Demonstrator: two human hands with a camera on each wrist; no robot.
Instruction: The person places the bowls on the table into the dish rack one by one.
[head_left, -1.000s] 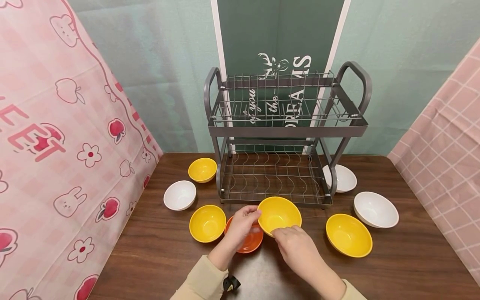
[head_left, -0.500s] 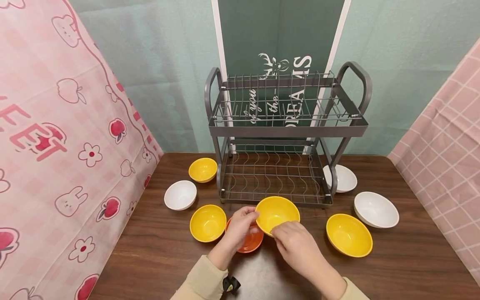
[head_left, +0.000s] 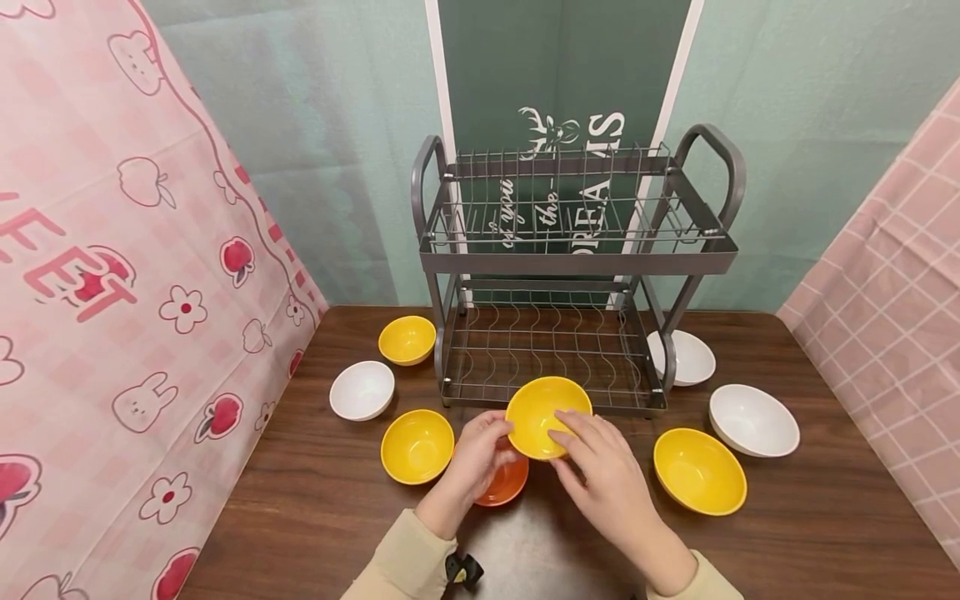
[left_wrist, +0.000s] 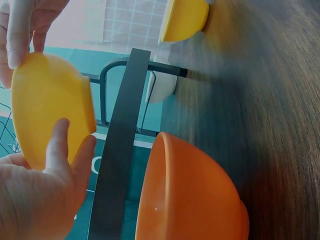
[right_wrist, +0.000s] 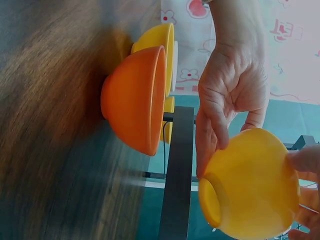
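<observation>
A yellow bowl [head_left: 546,417] is held up above the table, in front of the rack, its inside toward the head camera. My left hand [head_left: 477,457] grips its left side, thumb at the rim and fingers spread under the outer wall, as the left wrist view shows. My right hand [head_left: 604,473] holds the near right rim, fingers reaching inside and thumb outside. In the right wrist view the bowl's foot ring [right_wrist: 210,202] faces the camera. Below the left hand an orange bowl [head_left: 504,483] stands on the table, partly hidden by that hand.
A two-tier grey dish rack [head_left: 577,263] stands behind the hands. To the left are yellow bowls [head_left: 417,447] [head_left: 407,341] and a white bowl [head_left: 362,391]. At right stand a yellow bowl [head_left: 700,472] and white bowls [head_left: 753,421] [head_left: 692,358]. A small black object [head_left: 465,571] lies by the left sleeve.
The held yellow bowl has moved slightly up and left. My right hand's fingers have opened out from a curled grasp at the near rim and now reach over it into the bowl.
</observation>
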